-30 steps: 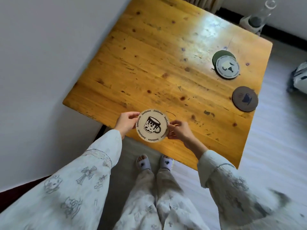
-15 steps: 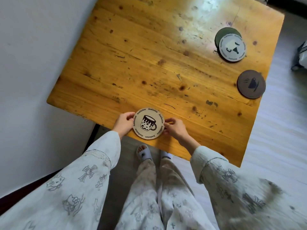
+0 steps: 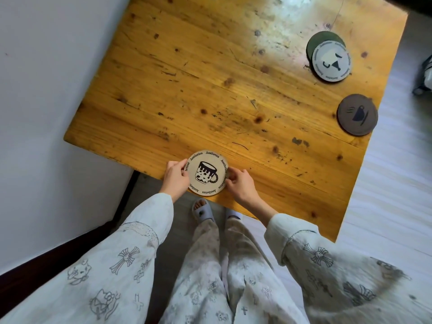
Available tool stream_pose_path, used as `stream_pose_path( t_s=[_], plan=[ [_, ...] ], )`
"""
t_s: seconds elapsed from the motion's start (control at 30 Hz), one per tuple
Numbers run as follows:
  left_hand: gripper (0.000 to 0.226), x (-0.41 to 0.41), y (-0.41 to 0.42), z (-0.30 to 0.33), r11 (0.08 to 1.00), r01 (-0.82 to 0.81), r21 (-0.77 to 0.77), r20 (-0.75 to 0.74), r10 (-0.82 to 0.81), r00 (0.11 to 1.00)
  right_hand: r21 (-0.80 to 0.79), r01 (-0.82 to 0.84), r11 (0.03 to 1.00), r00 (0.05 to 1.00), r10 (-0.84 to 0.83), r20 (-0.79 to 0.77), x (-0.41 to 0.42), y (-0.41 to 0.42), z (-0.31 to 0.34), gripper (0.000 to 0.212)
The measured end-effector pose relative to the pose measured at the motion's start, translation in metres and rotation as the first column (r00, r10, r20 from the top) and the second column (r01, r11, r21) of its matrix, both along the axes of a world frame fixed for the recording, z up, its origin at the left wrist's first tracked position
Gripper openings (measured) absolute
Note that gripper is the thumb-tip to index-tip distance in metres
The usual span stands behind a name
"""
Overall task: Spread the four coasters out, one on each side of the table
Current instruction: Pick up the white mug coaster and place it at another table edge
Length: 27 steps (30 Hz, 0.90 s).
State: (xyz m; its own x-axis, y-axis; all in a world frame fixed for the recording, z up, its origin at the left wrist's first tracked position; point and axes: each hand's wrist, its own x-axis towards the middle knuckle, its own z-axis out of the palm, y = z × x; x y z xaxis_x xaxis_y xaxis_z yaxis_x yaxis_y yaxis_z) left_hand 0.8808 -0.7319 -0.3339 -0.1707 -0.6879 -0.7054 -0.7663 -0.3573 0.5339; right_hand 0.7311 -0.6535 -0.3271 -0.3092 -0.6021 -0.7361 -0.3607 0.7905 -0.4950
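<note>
A cream coaster [image 3: 207, 173] with a black mug drawing lies flat at the near edge of the wooden table [image 3: 210, 78]. My left hand [image 3: 175, 177] grips its left rim and my right hand [image 3: 239, 183] grips its right rim. A brown coaster [image 3: 357, 114] with a cup drawing lies by the right edge. Farther back on the right, a grey coaster [image 3: 331, 60] rests partly on top of a dark green coaster [image 3: 320, 38], which is mostly hidden.
A white wall [image 3: 46, 90] runs close along the table's left side. My legs and slippered feet [image 3: 203, 210] stand at the near edge. Pale floor lies to the right, with a dark-and-white object [image 3: 426, 73] at the frame's right border.
The cream coaster, held above the near edge before, has come down flat onto the table under both hands. My view has shifted closer and lower over the table.
</note>
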Motion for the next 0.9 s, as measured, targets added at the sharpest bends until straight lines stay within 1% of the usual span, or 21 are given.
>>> stream_pose_path(
  t_s=[0.43,0.67,0.8,0.9],
  plan=[
    [0.043,0.009,-0.002,-0.004,0.999,-0.052,0.013,-0.035,0.052,0.998,0.017,0.088,0.996,0.994,-0.089,0.069,0.008,-0.001,0.005,0.044],
    [0.043,0.01,-0.001,-0.004,0.999,-0.041,0.025,-0.04,0.042,0.998,0.021,0.081,0.996,0.994,-0.083,0.066,0.004,-0.002,0.005,0.045],
    [0.048,0.01,-0.002,0.001,0.999,-0.022,0.04,-0.038,0.024,0.999,0.022,0.083,0.996,0.993,-0.085,0.078,0.002,-0.002,0.008,0.044],
    [0.05,0.01,-0.003,0.01,0.999,0.01,0.046,-0.006,-0.009,1.0,0.021,0.078,0.997,0.992,-0.079,0.098,-0.002,0.0,0.017,0.044]
  ],
)
